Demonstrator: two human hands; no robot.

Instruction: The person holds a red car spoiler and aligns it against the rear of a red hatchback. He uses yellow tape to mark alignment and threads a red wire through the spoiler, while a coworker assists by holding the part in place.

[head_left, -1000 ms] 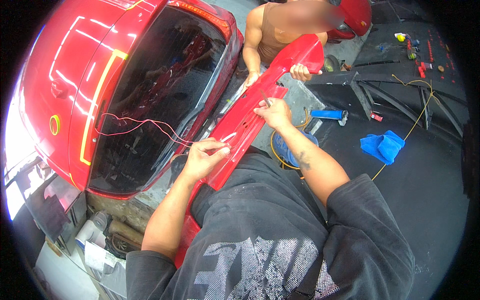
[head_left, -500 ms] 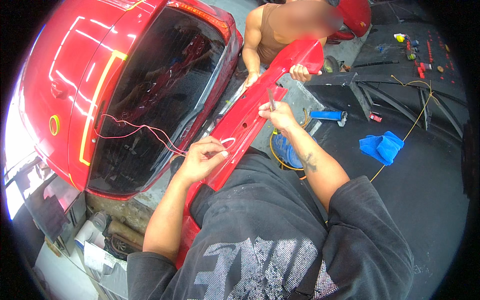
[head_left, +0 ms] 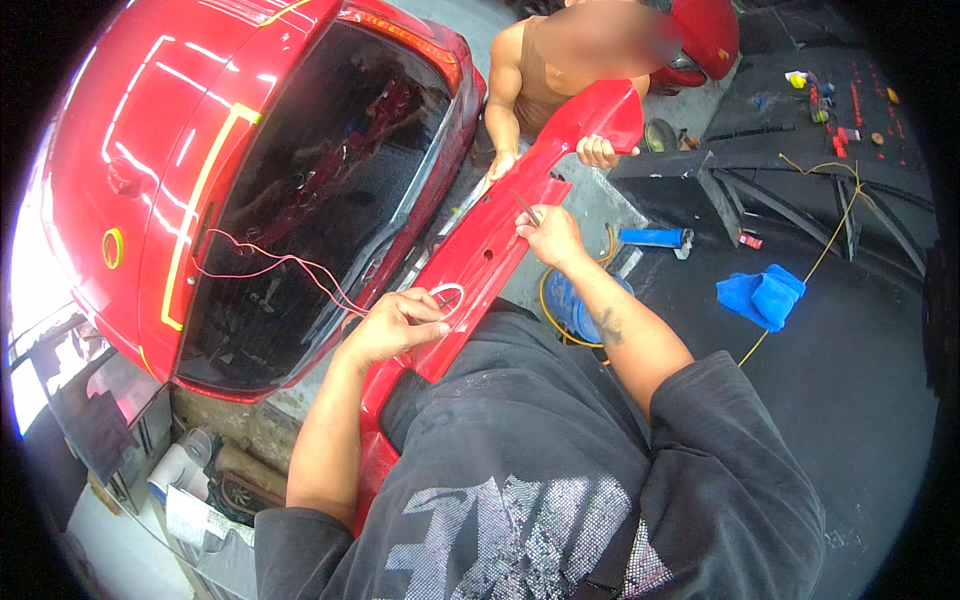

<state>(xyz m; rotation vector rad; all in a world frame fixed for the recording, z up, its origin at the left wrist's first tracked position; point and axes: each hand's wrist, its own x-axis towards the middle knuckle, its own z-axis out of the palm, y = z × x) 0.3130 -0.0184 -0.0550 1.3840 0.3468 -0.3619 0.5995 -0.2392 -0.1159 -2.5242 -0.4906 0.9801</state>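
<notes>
The red car (head_left: 140, 180) filled my left side, its dark rear window (head_left: 320, 210) bordered by yellow masking tape (head_left: 207, 190). Beyond the work stood a co-worker (head_left: 545, 80) in a brown top, both hands on the far part of the long red panel (head_left: 490, 225). That panel sloped from beside the dark-shirted lap up to the co-worker, alongside the car's rear, with both of my wearer's hands over it. Under the right forearm I could see part of a blue bucket (head_left: 572, 305); farther right, a crumpled blue cloth (head_left: 762, 297) lay on a dark surface (head_left: 850, 400), and a blue cylinder (head_left: 650, 237) lay nearer the panel. The left hand (head_left: 390, 325) kept low on the panel, its grip narrow, pinching a white strip (head_left: 461, 294) that curled into a loop. The right hand (head_left: 550, 238) was higher up, its grip closed around a thin tool (head_left: 527, 208) pointing toward the co-worker. A yellow tape roll (head_left: 113, 249) sat on the car, and thin pink wires (head_left: 283, 262) trailed across the window toward the left hand.
</notes>
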